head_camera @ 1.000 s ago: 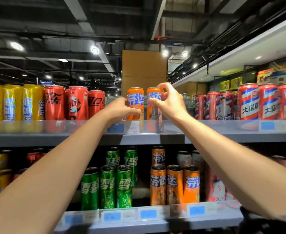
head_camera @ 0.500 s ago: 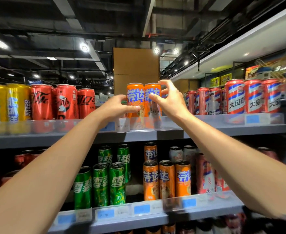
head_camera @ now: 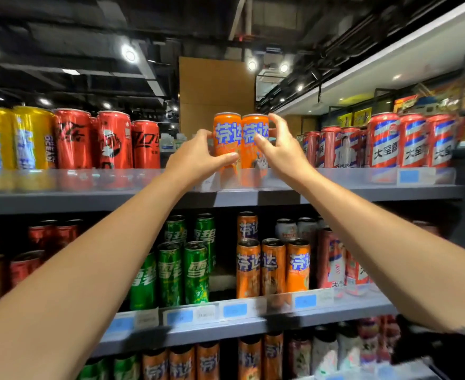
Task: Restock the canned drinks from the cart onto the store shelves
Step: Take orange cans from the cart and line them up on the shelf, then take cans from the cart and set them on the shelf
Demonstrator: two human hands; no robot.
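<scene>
we hold two tall orange aluminium cans upright and touching on the grey metal top shelf (head_camera: 363,192), left hand (head_camera: 195,157) wrapping the left can (head_camera: 226,133), right hand (head_camera: 283,149) pinching the right can (head_camera: 254,131), likely so the labels face outward.

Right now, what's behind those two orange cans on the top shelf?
Behind the two orange cans only an open gap and a distant brown panel show. Any cans directly behind them would be hidden by the cans and both hands.

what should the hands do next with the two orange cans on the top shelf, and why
Probably let go and draw back. The left orange can and right orange can already stand upright, side by side, behind the top shelf lip, with the left hand and right hand each gripping one.
</scene>
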